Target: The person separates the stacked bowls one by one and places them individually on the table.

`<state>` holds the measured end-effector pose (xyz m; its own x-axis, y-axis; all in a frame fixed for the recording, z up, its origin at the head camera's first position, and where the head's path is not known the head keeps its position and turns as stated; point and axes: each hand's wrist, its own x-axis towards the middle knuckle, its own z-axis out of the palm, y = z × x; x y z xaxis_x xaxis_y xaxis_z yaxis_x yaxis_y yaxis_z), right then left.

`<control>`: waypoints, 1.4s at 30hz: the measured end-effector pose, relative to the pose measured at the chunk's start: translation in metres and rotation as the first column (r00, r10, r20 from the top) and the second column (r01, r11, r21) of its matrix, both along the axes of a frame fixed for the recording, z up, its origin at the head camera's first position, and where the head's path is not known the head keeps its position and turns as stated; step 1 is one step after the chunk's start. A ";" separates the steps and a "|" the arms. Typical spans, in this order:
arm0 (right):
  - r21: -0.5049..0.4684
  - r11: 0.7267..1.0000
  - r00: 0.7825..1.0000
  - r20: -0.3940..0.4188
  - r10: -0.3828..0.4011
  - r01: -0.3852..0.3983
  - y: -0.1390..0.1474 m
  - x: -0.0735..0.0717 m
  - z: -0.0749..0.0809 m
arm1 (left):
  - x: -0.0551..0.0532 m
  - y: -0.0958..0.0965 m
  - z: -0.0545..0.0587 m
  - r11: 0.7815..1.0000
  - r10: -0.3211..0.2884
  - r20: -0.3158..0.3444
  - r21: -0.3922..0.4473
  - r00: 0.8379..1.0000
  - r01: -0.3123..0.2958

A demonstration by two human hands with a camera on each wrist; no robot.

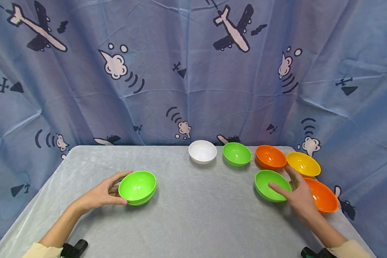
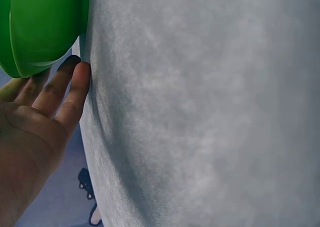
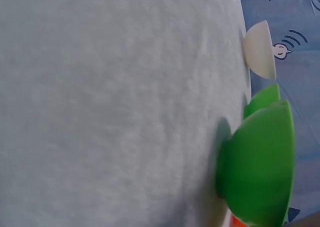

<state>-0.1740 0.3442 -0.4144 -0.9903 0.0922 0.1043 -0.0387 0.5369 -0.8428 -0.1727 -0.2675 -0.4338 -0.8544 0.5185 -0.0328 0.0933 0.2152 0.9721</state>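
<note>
On the left of the table, a small stack of green bowls [image 1: 137,187] stands upright, one nested in another. My left hand [image 1: 104,191] curves round the stack's left side, thumb at the near side and index finger at the far rim. In the left wrist view, the fingers of this hand [image 2: 42,112] lie beside the green bowl [image 2: 45,27]. My right hand [image 1: 298,195] grips another green bowl [image 1: 271,186] by its right rim, with the thumb over the inside. From the right wrist, this green bowl [image 3: 260,167] shows close up; the gripping fingers are mostly hidden.
Along the back edge stand a white bowl [image 1: 202,152], a green bowl [image 1: 237,154] and an orange bowl [image 1: 271,157]. A yellow bowl [image 1: 304,164] sits at the back right corner, orange showing beneath it. Another orange bowl [image 1: 324,197] lies right of my right hand. A patterned curtain [image 1: 187,71] hangs behind the table.
</note>
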 end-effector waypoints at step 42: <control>-0.388 0.859 0.943 -0.155 0.295 -0.333 -0.120 -0.055 0.022 | -0.001 0.001 0.002 0.999 -0.048 -0.034 -0.005 0.998 0.048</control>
